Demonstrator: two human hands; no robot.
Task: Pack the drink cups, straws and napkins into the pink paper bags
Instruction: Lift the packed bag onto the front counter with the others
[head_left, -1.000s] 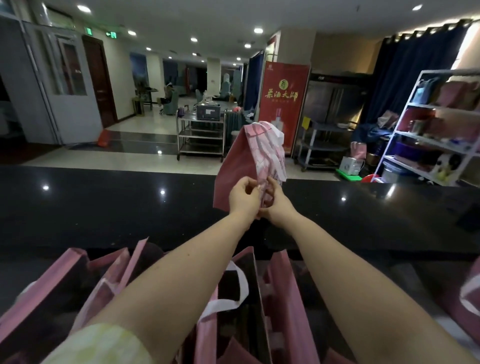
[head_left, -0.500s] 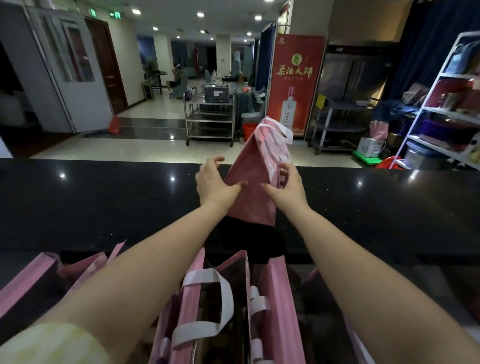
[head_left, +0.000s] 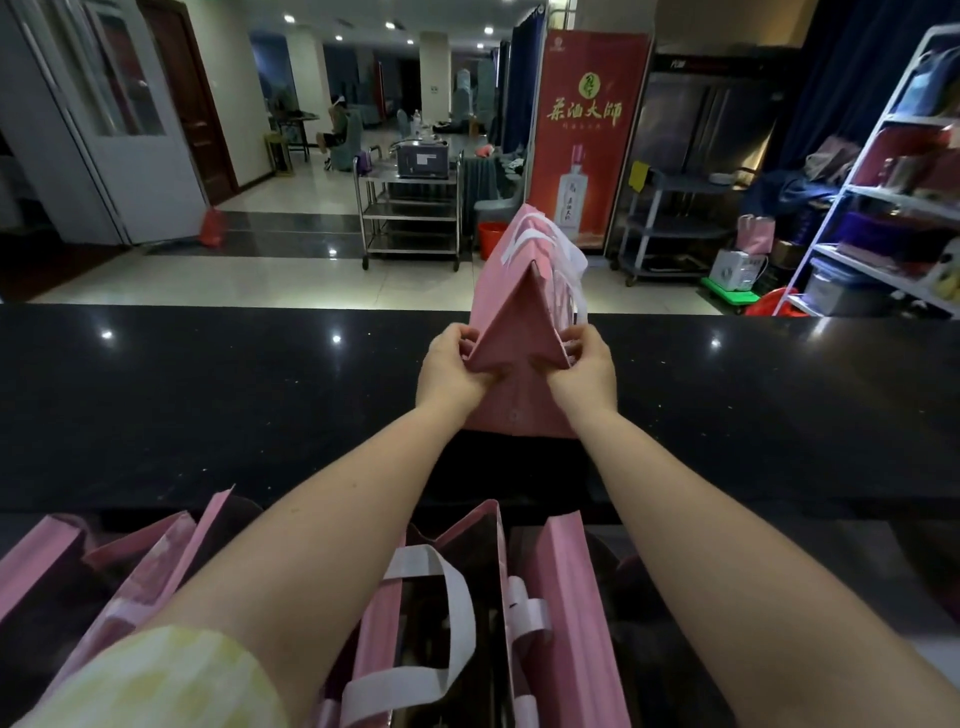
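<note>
A folded pink paper bag (head_left: 519, 317) with white handles stands bottom-end toward me over the black counter (head_left: 208, 405). My left hand (head_left: 454, 366) grips its left bottom corner and my right hand (head_left: 584, 366) grips the right one, spreading the folded base into a triangle. Several open pink bags (head_left: 431, 613) with white handles stand below the counter's near edge, between and beside my forearms. No cups, straws or napkins show.
Beyond the counter lie a tiled floor, a steel trolley (head_left: 410, 208), a red banner (head_left: 587, 135) and a white shelf rack (head_left: 893, 197) at the right holding boxes and bags. A person sits far back in the hall.
The bag has come down and nearer, its base now pulled wider. Both hands slid from a pinch at its lower edge to the two bottom corners.
</note>
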